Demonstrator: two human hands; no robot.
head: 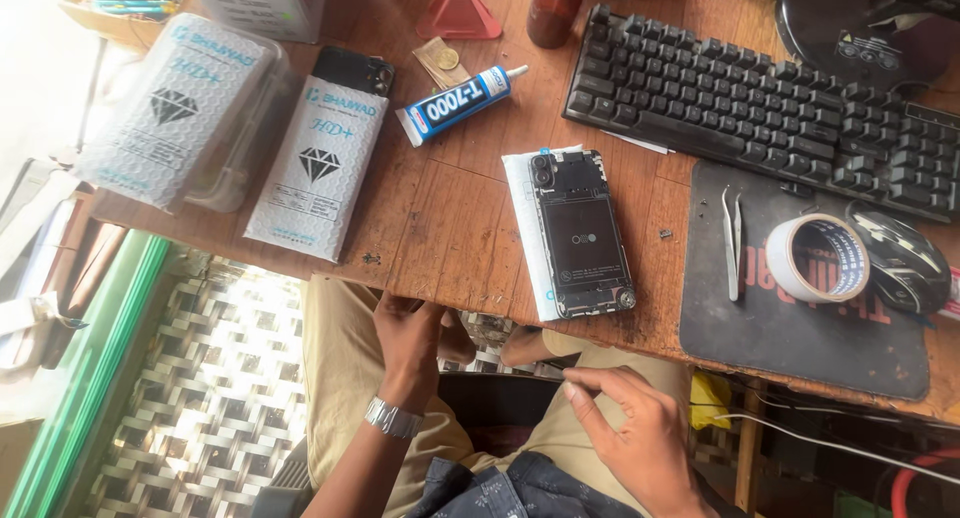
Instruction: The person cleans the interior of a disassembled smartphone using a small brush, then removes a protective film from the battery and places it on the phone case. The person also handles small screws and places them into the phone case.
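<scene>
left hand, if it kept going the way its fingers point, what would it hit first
The left hand points up toward the wooden table; it would likely meet the table's near edge first, though depth is unclear.

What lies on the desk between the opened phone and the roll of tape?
In the head view, between the opened phone and the roll of tape lie metal tweezers on the dark mat, plus a tiny loose part on bare wood.

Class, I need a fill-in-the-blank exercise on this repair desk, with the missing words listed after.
1. The opened phone lies on the wooden ____.
2. The tweezers lie on the dark mat beside a roll of ____.
3. The glue tube lies to the ____ of the keyboard.
4. The left hand has a ____ on its wrist.

Missing words: table; tape; left; watch
</scene>
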